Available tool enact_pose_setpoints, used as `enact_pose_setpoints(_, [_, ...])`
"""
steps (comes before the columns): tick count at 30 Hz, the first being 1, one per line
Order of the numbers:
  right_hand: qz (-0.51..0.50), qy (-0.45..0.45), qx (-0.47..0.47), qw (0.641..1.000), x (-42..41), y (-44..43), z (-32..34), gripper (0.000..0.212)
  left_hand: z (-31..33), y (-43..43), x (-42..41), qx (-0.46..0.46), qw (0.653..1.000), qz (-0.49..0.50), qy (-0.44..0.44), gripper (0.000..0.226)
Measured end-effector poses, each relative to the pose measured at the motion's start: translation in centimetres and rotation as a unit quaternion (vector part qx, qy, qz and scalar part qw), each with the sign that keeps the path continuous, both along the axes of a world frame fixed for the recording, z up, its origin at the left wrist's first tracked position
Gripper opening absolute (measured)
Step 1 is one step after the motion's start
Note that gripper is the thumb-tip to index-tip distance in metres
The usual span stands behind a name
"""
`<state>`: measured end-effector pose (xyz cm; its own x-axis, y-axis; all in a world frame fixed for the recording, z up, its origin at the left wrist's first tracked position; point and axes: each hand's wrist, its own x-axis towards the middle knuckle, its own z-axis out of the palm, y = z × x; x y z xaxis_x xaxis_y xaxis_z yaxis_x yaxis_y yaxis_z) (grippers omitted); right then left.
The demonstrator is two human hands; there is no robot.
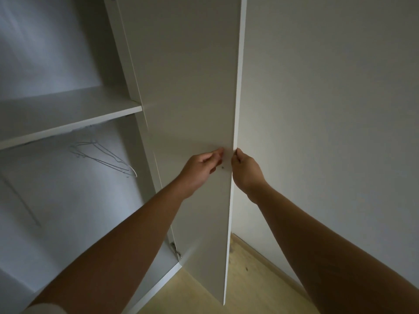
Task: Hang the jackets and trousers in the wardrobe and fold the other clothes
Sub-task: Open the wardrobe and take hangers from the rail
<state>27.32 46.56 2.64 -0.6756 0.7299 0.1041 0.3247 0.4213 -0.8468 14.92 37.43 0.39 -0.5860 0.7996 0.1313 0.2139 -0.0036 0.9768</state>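
White wardrobe (pixel 68 211) fills the left of the view, standing open, its inside dim and bluish. Door (pixel 188 87) is swung out toward the camera, inner face showing, thin front edge running top to bottom down the middle of the view.

Both hands meet at that edge, about halfway down the door. Left hand (pixel 199 168) is on the inner side. Its fingers are half bent and narrow, with the tips against the inner face just beside the edge. Whether they pinch anything small there, cannot tell. A dark spot (pixel 223 168) sits on the door just below those fingertips.

Right hand (pixel 246 171) is on the outer side. Its thumb tip is on the front edge and its fingers are curled in close to the door's outer face, so it grips the door at the edge. What lies under the curled fingers is hidden by the door. The two hands are near each other, apart, with the edge between them. Both forearms are bare, and a white sleeve (pixel 45 308) shows at the lower left corner.

Inside, a shelf (pixel 68 112) crosses the upper part. A few wire hangers (pixel 102 155) hang just under it, bunched and tilted. What they hang from is too dark to tell.

Metal hinge (pixel 175 248) is low on the door's inner side, near the wardrobe base. Pale wood floor (pixel 249 286) lies below the door. Plain wall (pixel 328 109) takes up the right.
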Motion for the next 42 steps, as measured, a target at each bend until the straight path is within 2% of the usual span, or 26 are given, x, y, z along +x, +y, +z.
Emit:
enact_pose_setpoints(2, [-0.021,0.001,0.009,1.0,0.2,-0.8,-0.5,0.042,0.1,-0.7,0.0,0.014,1.0,0.012,0.014,0.039])
enact_pose_setpoints(6, [-0.078,0.027,0.007,0.997,0.3,-4.8,-2.5,0.051,-1.0,-4.6,0.7,0.039,0.992,0.102,0.06,0.025])
enact_pose_setpoints(11, [0.03,0.013,0.001,0.999,-2.3,-11.1,-5.2,0.053,-4.2,-13.5,0.1,-0.002,0.975,0.22,0.03,0.026])
enact_pose_setpoints(17, [0.147,-0.051,0.003,0.988,-7.6,-18.8,-6.8,0.048,-6.6,-23.3,-2.5,-0.039,0.933,0.356,-0.031,0.026])
enact_pose_setpoints(26, [0.257,-0.103,-0.019,0.961,-17.0,-30.2,-9.9,0.012,-9.1,-34.5,-8.1,-0.069,0.898,0.431,-0.056,0.025])
enact_pose_setpoints(30, [0.263,-0.1,-0.05,0.958,-19.9,-32.7,-10.2,0.034,-9.7,-37.8,-11.1,-0.067,0.886,0.452,-0.077,0.023])
enact_pose_setpoints(34, [0.274,-0.113,-0.034,0.954,-22.1,-33.8,-10.6,0.044,-10.3,-39.4,-14.4,-0.063,0.871,0.476,-0.099,0.02])
enact_pose_setpoints(38, [0.289,-0.112,-0.019,0.951,-25.5,-33.5,-11.4,0.038,-10.7,-40.0,-18.6,-0.055,0.854,0.504,-0.121,0.019])
enact_pose_setpoints(42, [0.314,-0.102,-0.022,0.944,-29.8,-33.5,-11.5,0.048,-11.1,-40.5,-22.7,-0.058,0.848,0.515,-0.114,0.016])
